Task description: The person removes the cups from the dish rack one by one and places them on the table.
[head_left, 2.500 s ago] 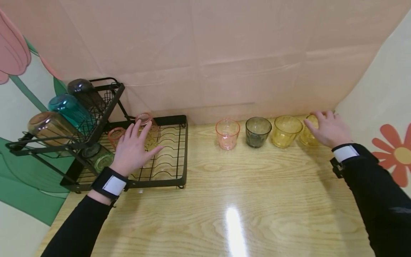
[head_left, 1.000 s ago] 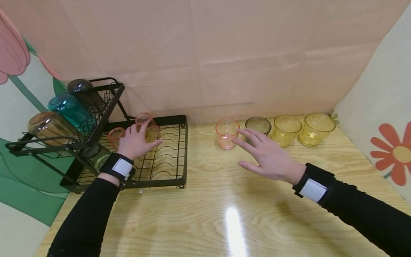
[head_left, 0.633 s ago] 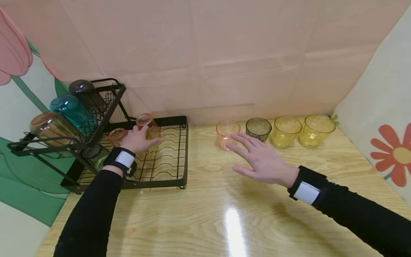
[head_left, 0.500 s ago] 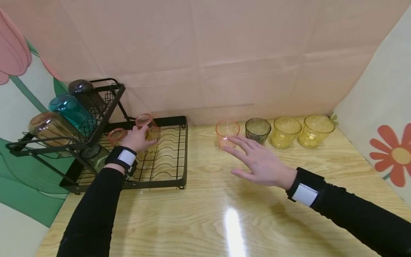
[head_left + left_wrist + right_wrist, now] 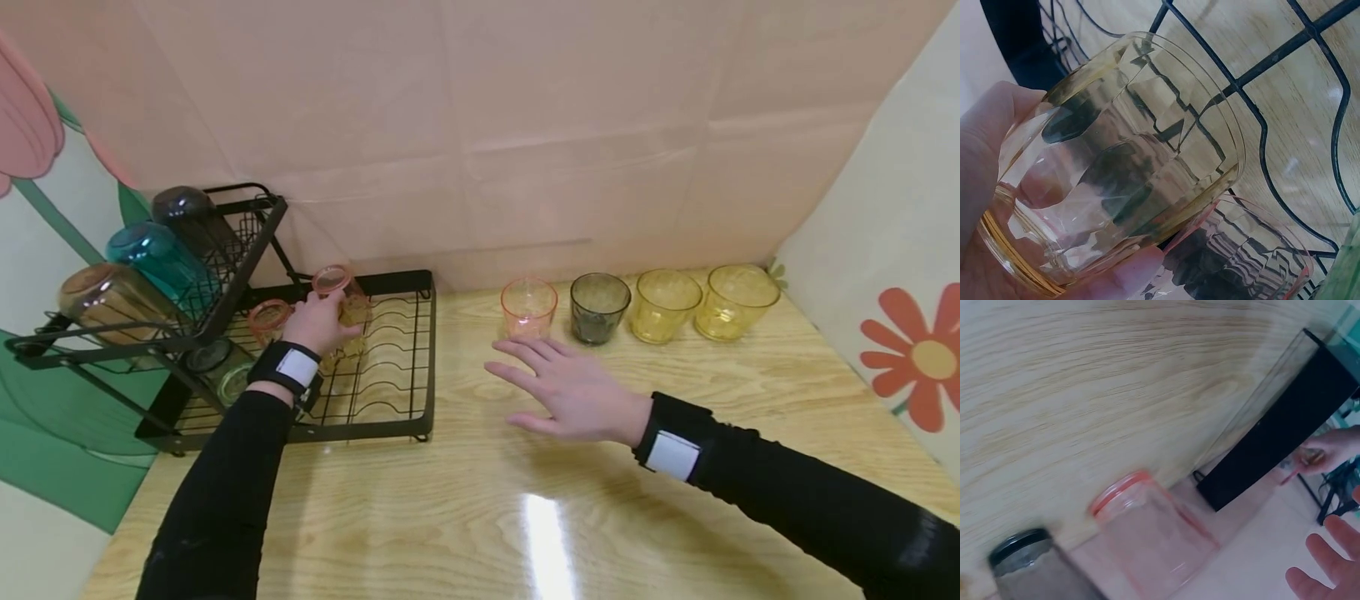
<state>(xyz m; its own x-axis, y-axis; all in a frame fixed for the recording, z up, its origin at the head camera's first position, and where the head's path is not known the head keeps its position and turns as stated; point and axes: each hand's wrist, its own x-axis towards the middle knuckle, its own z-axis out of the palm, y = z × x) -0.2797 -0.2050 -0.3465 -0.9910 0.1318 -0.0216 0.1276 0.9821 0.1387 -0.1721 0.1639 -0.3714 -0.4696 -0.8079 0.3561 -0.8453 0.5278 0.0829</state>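
Left hand (image 5: pixel 315 323): grips a yellow glass (image 5: pixel 1129 144) between thumb and fingers.
Yellow glass: tilted, at the lower tier of the black rack (image 5: pixel 360 430), beside a pink glass (image 5: pixel 1235 256).
Right hand (image 5: pixel 572 390): fingers spread, above the wooden table (image 5: pixel 420 517), near an upright coral tumbler (image 5: pixel 529 315).

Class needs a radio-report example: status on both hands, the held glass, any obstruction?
Left hand: fingers round yellow glass, at rack. Right hand: empty, near upright pink glass. Another pink glass on rack close by, possible snag.
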